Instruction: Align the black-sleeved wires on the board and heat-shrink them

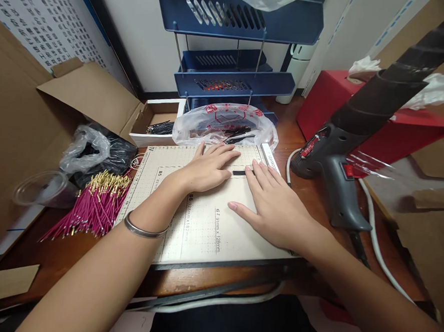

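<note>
A cream paper-trimmer board [195, 234] with printed grid lines and size marks lies in front of me. On it, between my hands, is a short row of thin black pieces [238, 173], like wires or tubing. My left hand [211, 169] rests on the board with its fingers spread, the thumb tip beside the left end of the black row. My right hand [272, 201] lies flat with fingers stretched out, its fingertips over the right end of the row. Whatever is under the right fingers is hidden.
A grey heat gun [343, 158] stands at the right before a red tissue box [324, 99]. At the left lie magenta wires with gold tips [95, 203]. Behind the board are a plastic bag [225, 118], an open carton [161, 113] and a blue rack [234, 81].
</note>
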